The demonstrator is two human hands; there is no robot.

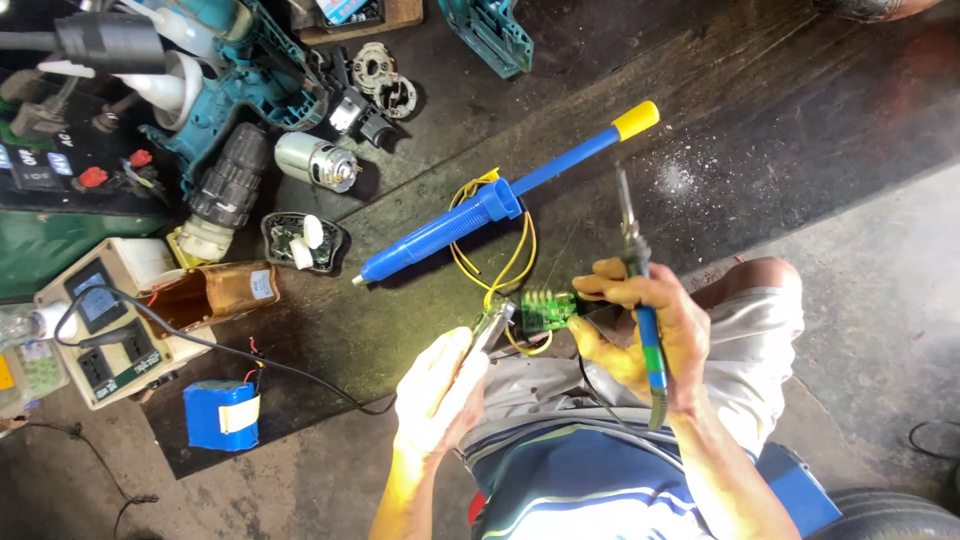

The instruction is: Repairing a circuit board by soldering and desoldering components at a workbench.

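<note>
Above dark matting, both hands grip a green circuit board point(547, 310) between them: left hand point(440, 390) with pliers point(490, 330), right hand point(640, 335).

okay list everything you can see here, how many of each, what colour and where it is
circuit board: one, green, centre, pinched by the right hand
pliers: one, metal, in the left hand, at the board's edge
soldering iron: one, blue grip, in the right hand
wires: a few, yellow, looping from the board
solder sucker: one, blue with yellow cap, on the mat
motor: one, silver, upper left
chuck: one, black, left of the motor
drill shell: one, teal, top left
battery pack: one, blue, lower left
socket box: one, cream, far left
left hand: one
right hand: one
</note>
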